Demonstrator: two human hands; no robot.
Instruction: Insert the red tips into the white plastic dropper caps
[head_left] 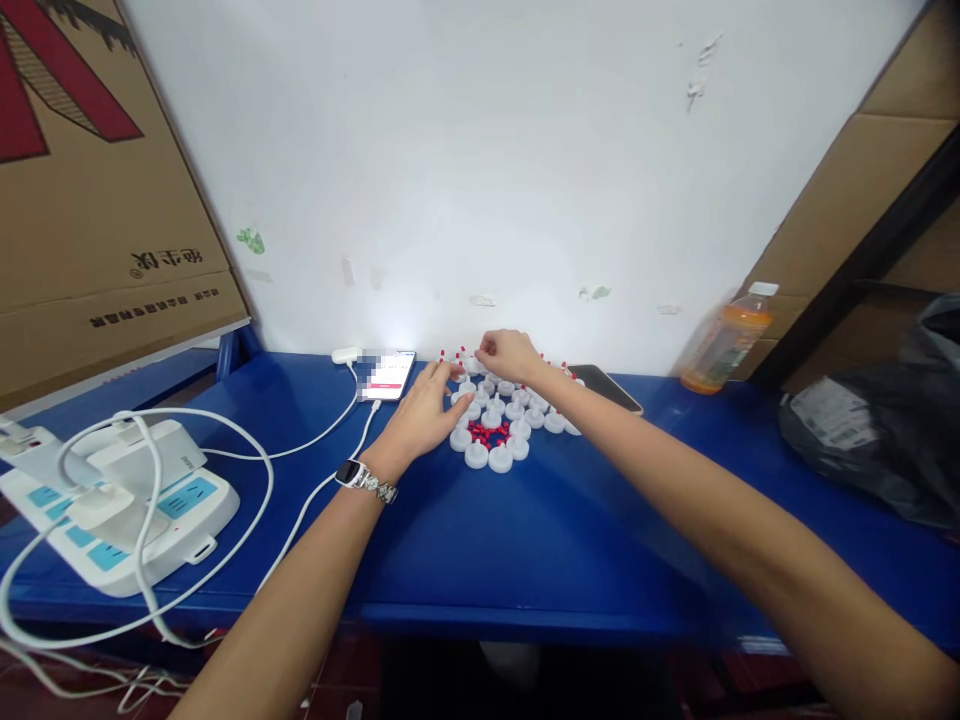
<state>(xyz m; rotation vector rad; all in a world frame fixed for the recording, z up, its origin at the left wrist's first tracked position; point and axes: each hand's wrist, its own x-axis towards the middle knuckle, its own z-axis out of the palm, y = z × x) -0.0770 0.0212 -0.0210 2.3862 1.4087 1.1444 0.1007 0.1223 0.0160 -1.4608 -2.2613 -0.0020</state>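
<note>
Many white nozzle-topped caps [500, 459] stand grouped on the blue table, and several at the back carry small red tips. Loose red tips [489, 434] lie in a pile ringed by the white caps. My left hand [427, 408], with a watch on its wrist, rests at the left edge of the group, fingers stretched and apart, near the red-tipped caps. At the back of the group, my right hand [510, 355] has thumb and fingertips pinched together above the caps. Whatever is between those fingertips is too small to make out.
A lit phone [391, 376] on a charging cable lies left of my left hand. A white power strip [112, 520] with looping cables sits far left. A dark tablet-like object [606, 388], an orange drink bottle [726, 340] and a black plastic bag [885, 420] are to the right.
</note>
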